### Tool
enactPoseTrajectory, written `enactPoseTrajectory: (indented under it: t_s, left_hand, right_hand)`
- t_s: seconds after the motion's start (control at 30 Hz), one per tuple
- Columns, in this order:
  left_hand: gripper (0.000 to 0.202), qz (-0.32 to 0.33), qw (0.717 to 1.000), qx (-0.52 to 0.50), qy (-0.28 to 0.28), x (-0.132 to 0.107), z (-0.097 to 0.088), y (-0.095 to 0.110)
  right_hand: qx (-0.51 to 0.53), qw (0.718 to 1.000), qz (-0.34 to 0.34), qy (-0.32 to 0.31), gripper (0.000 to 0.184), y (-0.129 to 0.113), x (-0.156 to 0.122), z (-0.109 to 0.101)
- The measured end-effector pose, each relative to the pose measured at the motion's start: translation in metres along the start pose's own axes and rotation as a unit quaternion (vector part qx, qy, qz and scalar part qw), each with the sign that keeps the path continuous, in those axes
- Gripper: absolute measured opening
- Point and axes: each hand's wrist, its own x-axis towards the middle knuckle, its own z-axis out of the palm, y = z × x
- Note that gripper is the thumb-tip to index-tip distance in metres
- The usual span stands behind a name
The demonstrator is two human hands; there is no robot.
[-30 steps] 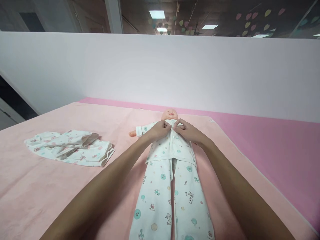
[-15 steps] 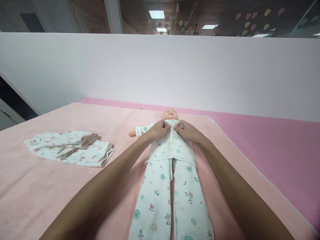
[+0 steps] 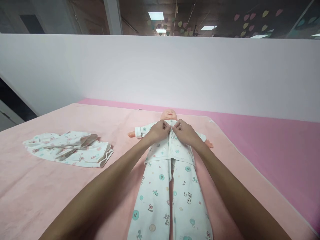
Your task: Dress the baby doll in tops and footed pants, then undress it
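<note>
A baby doll [image 3: 169,115] lies on its back, head at the far end, in a white printed shirt [image 3: 161,151] and matching trousers [image 3: 152,200]. At the upper chest, my left hand [image 3: 160,130] pinches one side of the shirt's front opening. Close beside it, my right hand [image 3: 183,130] pinches the other side, fingertips almost meeting the left ones. Whatever fastener sits between the fingertips is too small to make out. Below the hands the shirt fronts lie together down to the hem. The doll's arms stretch out to both sides.
Folded white printed clothing [image 3: 72,148] lies to the left on the peach blanket [image 3: 120,120]. Pink mat surface [image 3: 270,150] shows at the right and back. A low white wall [image 3: 160,70] stands behind, with dark glass above it.
My right hand has shifted slightly left, closer to my left hand at the shirt front. The doll's arm on the right now shows. The view has moved very slightly.
</note>
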Motion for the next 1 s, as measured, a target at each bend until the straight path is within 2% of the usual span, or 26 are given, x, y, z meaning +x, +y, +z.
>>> enactPoseTrajectory:
  t_s: [0.23, 0.53, 0.63, 0.77, 0.9, 1.0]
  left_hand:
    - [0.012, 0.01, 1.0, -0.009, -0.008, 0.006, -0.001, -0.005]
    - [0.014, 0.019, 1.0, -0.022, -0.002, 0.007, 0.001, -0.008]
    - [0.016, 0.019, 0.999, -0.026, 0.001, 0.006, -0.003, -0.001]
    - [0.028, 0.004, 1.0, 0.001, -0.014, 0.01, -0.011, 0.012]
    - [0.024, -0.008, 1.0, 0.012, 0.016, 0.02, -0.011, 0.013]
    - [0.026, 0.006, 1.0, 0.005, 0.007, 0.031, -0.007, 0.005]
  right_hand:
    - [-0.076, 0.996, -0.041, 0.027, 0.003, -0.009, -0.009, 0.003]
    - [-0.059, 0.997, -0.049, 0.01, 0.009, -0.013, -0.013, 0.0]
    - [-0.046, 0.999, -0.025, 0.003, 0.014, -0.009, -0.001, -0.01]
    - [-0.039, 0.999, 0.007, 0.004, 0.021, -0.005, 0.029, -0.017]
    - [-0.031, 0.999, 0.036, -0.011, 0.02, 0.005, 0.052, -0.004]
    - [0.001, 0.999, 0.045, 0.006, 0.026, 0.019, 0.06, 0.006]
